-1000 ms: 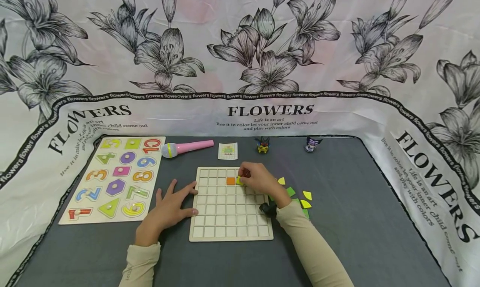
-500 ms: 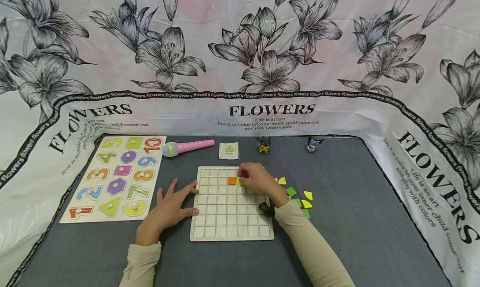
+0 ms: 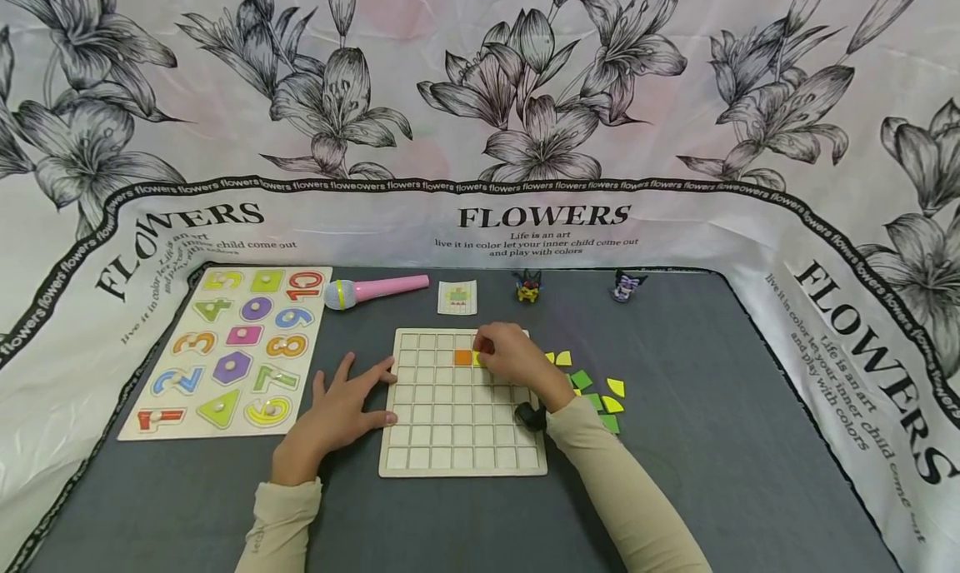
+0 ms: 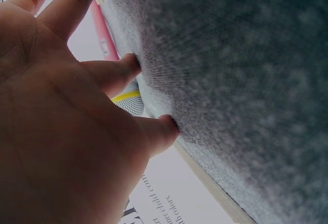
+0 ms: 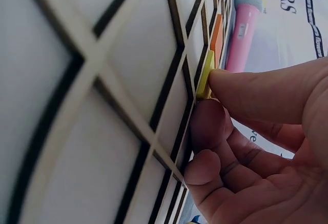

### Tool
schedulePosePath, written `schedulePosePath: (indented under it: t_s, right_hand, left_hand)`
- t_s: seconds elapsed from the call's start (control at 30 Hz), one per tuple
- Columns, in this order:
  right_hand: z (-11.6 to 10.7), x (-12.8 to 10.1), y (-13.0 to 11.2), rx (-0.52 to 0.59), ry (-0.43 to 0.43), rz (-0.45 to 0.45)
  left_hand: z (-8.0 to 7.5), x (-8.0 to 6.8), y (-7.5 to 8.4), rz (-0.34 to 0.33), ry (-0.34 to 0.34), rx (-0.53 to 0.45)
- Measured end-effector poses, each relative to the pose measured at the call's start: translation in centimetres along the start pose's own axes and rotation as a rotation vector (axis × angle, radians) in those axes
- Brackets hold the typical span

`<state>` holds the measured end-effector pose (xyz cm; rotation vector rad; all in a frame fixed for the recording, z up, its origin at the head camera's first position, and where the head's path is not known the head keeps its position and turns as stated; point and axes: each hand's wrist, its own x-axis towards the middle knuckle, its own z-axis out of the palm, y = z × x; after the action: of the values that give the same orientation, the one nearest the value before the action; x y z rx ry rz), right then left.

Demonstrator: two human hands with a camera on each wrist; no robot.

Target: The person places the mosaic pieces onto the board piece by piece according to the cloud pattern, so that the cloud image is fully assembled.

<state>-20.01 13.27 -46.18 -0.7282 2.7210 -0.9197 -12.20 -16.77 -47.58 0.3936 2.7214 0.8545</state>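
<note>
Nearest us, the left hand (image 3: 335, 413) lies flat with fingers spread on the grey cloth, fingertips against the left edge of the wooden grid board (image 3: 462, 452), likely to steady it. Further in, the right hand (image 3: 513, 361) pinches a yellow tile (image 5: 206, 73) between thumb and forefinger, seating it in the cell just right of the orange tile (image 3: 462, 357). Spare green and yellow pieces (image 3: 600, 390) lie right of the board. Beyond them, pink microphone (image 3: 375, 291).
</note>
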Motion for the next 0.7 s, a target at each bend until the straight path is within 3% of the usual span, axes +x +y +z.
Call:
schedulePosePath:
  t_s: [0.23,0.43,0.7]
  right_hand:
    - [0.2,0.0,0.0,-0.031,0.001,0.012]
    - [0.1,-0.9,-0.1,-0.050,0.037,-0.029]
    - [-1.0,-3.1,-0.3,0.018,0.086,-0.036]
  left_hand:
    - [0.0,0.1,0.0,0.001,-0.004,0.004]
    - [0.1,0.1,0.2,-0.004,-0.014,0.006]
    - [-0.2,-0.2,0.5,0.011,0.003,0.008]
